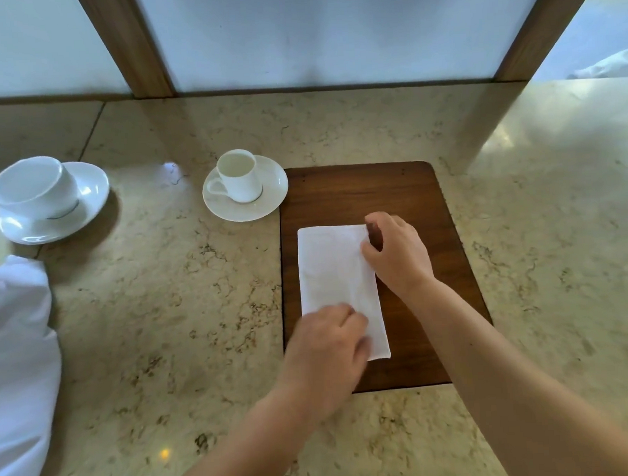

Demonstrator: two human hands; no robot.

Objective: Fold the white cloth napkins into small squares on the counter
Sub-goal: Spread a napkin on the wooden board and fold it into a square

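Right hand (397, 255) pinches the napkin (334, 273) at its far right corner; left hand (325, 350) presses the near end, its fingers curled. A slip there would likely skew the fold.

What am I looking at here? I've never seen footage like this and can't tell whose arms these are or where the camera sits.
The camera is worn on a person's head, looking forward and down, so the bare arms are their own. On the marble counter lies a dark wooden board with a white napkin folded into a long rectangle. The right hand pinches its far right corner; the left hand rests on its near end. Left of the board stand a small cup on a saucer, a larger cup on a saucer, and a heap of white cloth.
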